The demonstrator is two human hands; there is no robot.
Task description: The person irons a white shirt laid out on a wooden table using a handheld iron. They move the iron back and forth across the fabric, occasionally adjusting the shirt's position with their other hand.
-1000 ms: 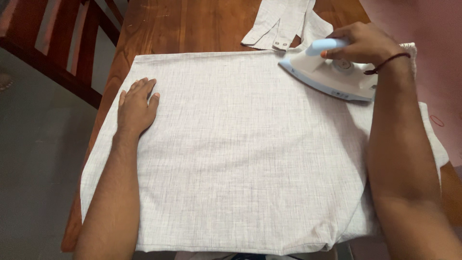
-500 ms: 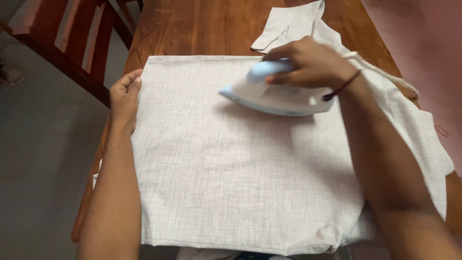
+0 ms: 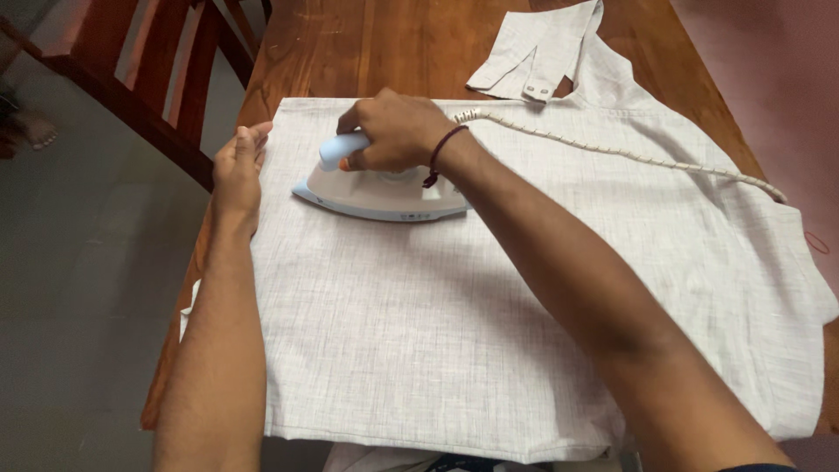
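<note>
Ironing was the step in hand: your right hand (image 3: 393, 131) gripped the white-and-blue iron (image 3: 384, 190) near the pale shirt's (image 3: 489, 306) left edge on the wooden table (image 3: 393, 52), your left hand (image 3: 236, 170) pinching that edge taut, so steady tension mattered.

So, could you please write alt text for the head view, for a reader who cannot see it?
The right hand presses a white and blue iron on a pale grey shirt spread over a wooden table. The left hand holds the shirt's left edge. The iron's cord trails right.
</note>
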